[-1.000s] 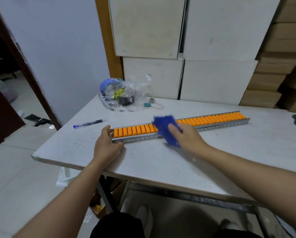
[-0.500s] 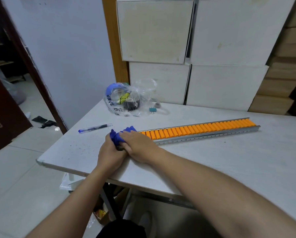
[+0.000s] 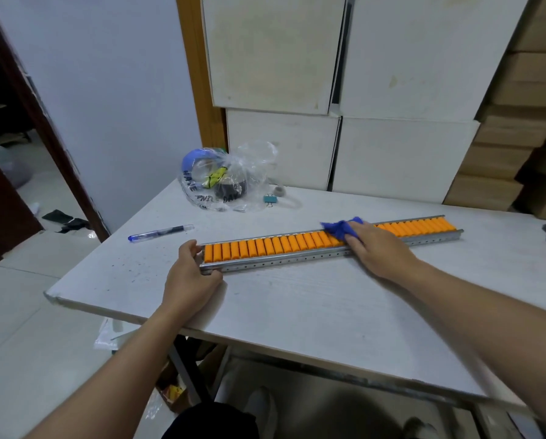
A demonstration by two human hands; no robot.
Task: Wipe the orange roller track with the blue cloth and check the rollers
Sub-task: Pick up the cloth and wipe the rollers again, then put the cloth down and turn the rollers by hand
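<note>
Track (image 3: 275,245) laid lengthwise left-right on tabletop (image 3: 297,305) | left end clasped by left hand (image 3: 191,277) | cloth (image 3: 340,229) pressed on rollers near mid-track under right hand (image 3: 376,250), fingers curled over it | unwiped stretch judged to lie rightward, nearer the right hand.

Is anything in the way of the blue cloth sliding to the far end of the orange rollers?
Nothing visible. The right hand presses the blue cloth on the roller track, and the orange rollers beyond it are bare. The left hand only holds the near end.
</note>
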